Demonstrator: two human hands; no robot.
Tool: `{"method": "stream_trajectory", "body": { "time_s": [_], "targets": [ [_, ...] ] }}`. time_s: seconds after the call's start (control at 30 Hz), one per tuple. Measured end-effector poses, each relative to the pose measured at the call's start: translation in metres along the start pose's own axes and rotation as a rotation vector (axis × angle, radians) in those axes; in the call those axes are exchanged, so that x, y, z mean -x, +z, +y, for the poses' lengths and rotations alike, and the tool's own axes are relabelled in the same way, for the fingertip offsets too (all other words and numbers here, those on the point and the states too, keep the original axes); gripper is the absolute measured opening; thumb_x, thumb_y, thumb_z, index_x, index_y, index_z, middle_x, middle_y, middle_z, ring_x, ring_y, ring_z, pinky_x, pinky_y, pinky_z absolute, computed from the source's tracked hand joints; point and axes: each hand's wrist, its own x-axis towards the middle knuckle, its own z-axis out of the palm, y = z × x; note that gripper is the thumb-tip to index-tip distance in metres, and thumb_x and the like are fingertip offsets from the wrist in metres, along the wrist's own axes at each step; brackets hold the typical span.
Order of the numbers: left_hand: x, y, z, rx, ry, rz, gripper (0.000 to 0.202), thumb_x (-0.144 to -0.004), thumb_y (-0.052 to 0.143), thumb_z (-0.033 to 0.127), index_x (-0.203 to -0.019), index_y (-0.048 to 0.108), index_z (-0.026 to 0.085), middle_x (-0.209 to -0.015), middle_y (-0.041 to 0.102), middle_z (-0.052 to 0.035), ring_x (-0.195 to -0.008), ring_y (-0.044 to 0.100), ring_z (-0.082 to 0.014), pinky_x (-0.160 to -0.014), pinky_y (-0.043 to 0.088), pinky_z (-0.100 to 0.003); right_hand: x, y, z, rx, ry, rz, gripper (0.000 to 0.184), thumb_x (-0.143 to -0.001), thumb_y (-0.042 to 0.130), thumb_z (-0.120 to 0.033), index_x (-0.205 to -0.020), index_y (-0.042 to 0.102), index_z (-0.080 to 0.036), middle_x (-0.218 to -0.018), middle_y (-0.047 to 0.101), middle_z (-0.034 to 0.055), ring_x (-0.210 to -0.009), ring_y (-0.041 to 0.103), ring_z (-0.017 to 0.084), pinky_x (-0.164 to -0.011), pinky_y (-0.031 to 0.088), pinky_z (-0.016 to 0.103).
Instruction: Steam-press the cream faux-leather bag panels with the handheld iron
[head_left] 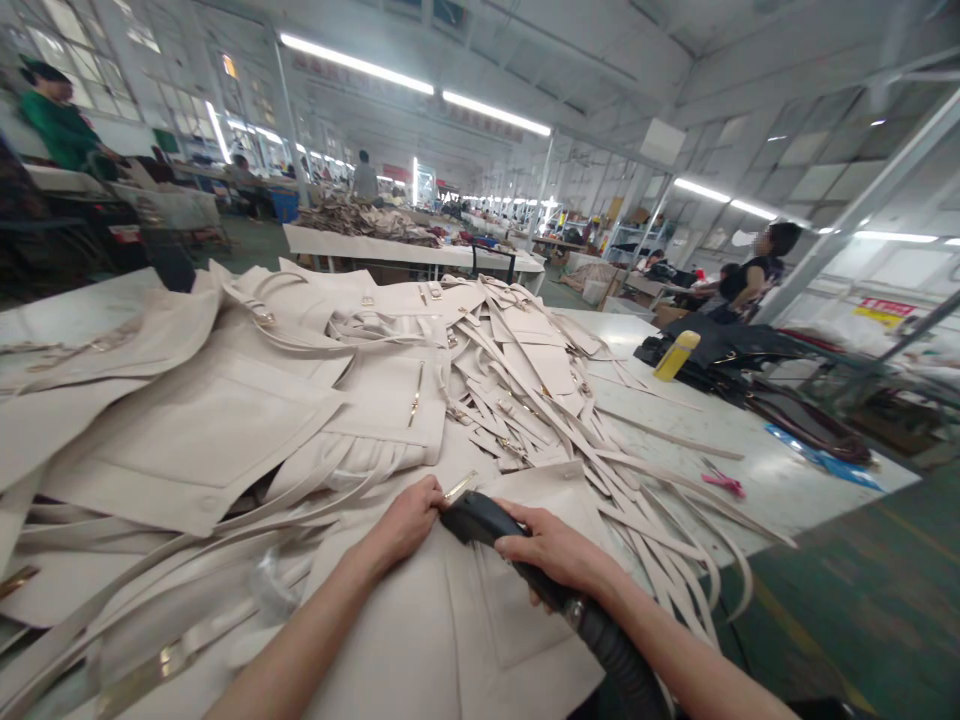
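Note:
My right hand (551,548) is wrapped around a black hand-held tool (480,517) with a ribbed hose running down toward the bottom edge. The tool's nose points left, close to my left hand (411,517). The fingers of that hand are closed at a gold metal fitting (460,487) on a beige leather bag piece (405,610), pinching it by the fitting; the exact grip is partly hidden. A stitched pocket-like panel (517,620) shows on the piece beneath the tool. To the left lie more beige bag parts (187,430), heaped with straps and gold hardware.
A pile of beige straps (525,390) covers the table's middle and trails over its right edge. Pink-handled scissors (724,482), a yellow bottle (677,355) and dark leather pieces (735,350) are on the white table (652,430). Other people work at distant tables.

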Motion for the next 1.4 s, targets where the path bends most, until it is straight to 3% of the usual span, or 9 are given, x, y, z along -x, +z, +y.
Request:
{"method": "stream_trajectory", "body": {
  "time_s": [0.23,0.47,0.6,0.73,0.9,1.0,1.17,1.27,1.4],
  "targets": [
    [-0.003,0.003,-0.004,-0.004,0.01,0.009,0.025,-0.066,0.037,0.007,-0.066,0.06,0.017,-0.078,0.053,-0.0023,-0.076,0.05,-0.0144,-0.07,0.037,-0.025,0.0,-0.002,0.008,0.01,-0.002,-0.002,0.051,-0.074,0.048,-0.024,-0.124,0.042,-0.032,-0.057,0.047,-0.006,-0.035,0.052,0.01,-0.03,0.039,0.015],
    [-0.005,0.002,-0.003,-0.03,0.019,0.014,0.022,-0.067,0.034,0.01,-0.063,0.055,0.017,-0.076,0.051,-0.0026,-0.078,0.049,-0.0158,-0.072,0.038,-0.026,-0.003,0.014,0.025,0.029,-0.154,0.264,0.052,-0.076,0.05,-0.024,-0.126,0.041,-0.031,-0.065,0.053,-0.0043,-0.035,0.048,0.008,-0.031,0.042,0.018],
    [-0.003,-0.002,0.001,-0.054,0.011,0.001,0.02,-0.068,0.035,0.014,-0.063,0.054,0.017,-0.077,0.052,-0.0029,-0.079,0.049,-0.0165,-0.074,0.039,-0.027,0.021,-0.006,0.05,-0.063,-0.1,0.46,0.057,-0.077,0.049,-0.03,-0.132,0.033,-0.03,-0.06,0.05,-0.0054,-0.036,0.052,0.011,-0.029,0.042,0.019],
    [-0.01,-0.015,0.006,-0.071,-0.005,-0.048,0.023,-0.071,0.036,0.02,-0.067,0.059,0.018,-0.077,0.056,-0.0026,-0.08,0.052,-0.0172,-0.075,0.04,-0.026,0.052,-0.034,0.082,-0.197,-0.036,0.561,0.063,-0.078,0.05,-0.035,-0.135,0.026,-0.027,-0.055,0.048,-0.0065,-0.035,0.053,0.013,-0.028,0.042,0.02],
    [-0.05,-0.022,0.032,-0.103,-0.026,-0.01,0.032,-0.073,0.04,0.021,-0.094,0.063,0.014,-0.093,0.058,-0.0087,-0.09,0.052,-0.0226,-0.085,0.035,-0.033,0.069,-0.049,0.107,-0.356,-0.037,0.598,0.066,-0.078,0.051,-0.037,-0.136,0.023,-0.025,-0.054,0.049,-0.0066,-0.034,0.053,0.014,-0.027,0.041,0.021],
    [-0.087,0.001,0.067,-0.049,0.044,-0.016,0.035,-0.07,0.044,0.017,-0.1,0.062,0.016,-0.103,0.056,-0.0089,-0.098,0.049,-0.0225,-0.09,0.032,-0.032,0.066,-0.05,0.108,-0.376,-0.063,0.599,0.066,-0.078,0.05,-0.037,-0.136,0.022,-0.024,-0.052,0.049,-0.0071,-0.034,0.053,0.014,-0.028,0.042,0.021],
    [-0.14,0.073,0.11,0.166,0.1,-0.134,0.031,-0.062,0.05,0.015,-0.09,0.065,0.015,-0.09,0.063,-0.0035,-0.089,0.053,-0.0204,-0.082,0.038,-0.028,0.056,-0.053,0.107,-0.418,-0.111,0.6,0.065,-0.078,0.051,-0.038,-0.135,0.022,-0.024,-0.054,0.05,-0.0065,-0.034,0.053,0.013,-0.028,0.042,0.02],
    [-0.153,0.104,0.111,0.34,0.082,-0.216,0.027,-0.063,0.049,0.021,-0.082,0.067,0.012,-0.077,0.065,-0.0025,-0.075,0.056,-0.0186,-0.069,0.042,-0.026,0.05,-0.059,0.113,-0.464,-0.107,0.623,0.065,-0.078,0.051,-0.038,-0.135,0.023,-0.024,-0.054,0.05,-0.0064,-0.034,0.053,0.014,-0.026,0.041,0.02],
    [-0.152,0.118,0.093,0.548,0.024,-0.273,0.033,-0.063,0.047,0.024,-0.086,0.066,0.008,-0.069,0.064,-0.0036,-0.061,0.056,-0.0158,-0.059,0.042,-0.025,0.034,-0.075,0.118,-0.508,-0.103,0.612,0.064,-0.076,0.052,-0.039,-0.133,0.027,-0.024,-0.048,0.048,-0.0074,-0.034,0.053,0.016,-0.026,0.043,0.023]
  ]
}}
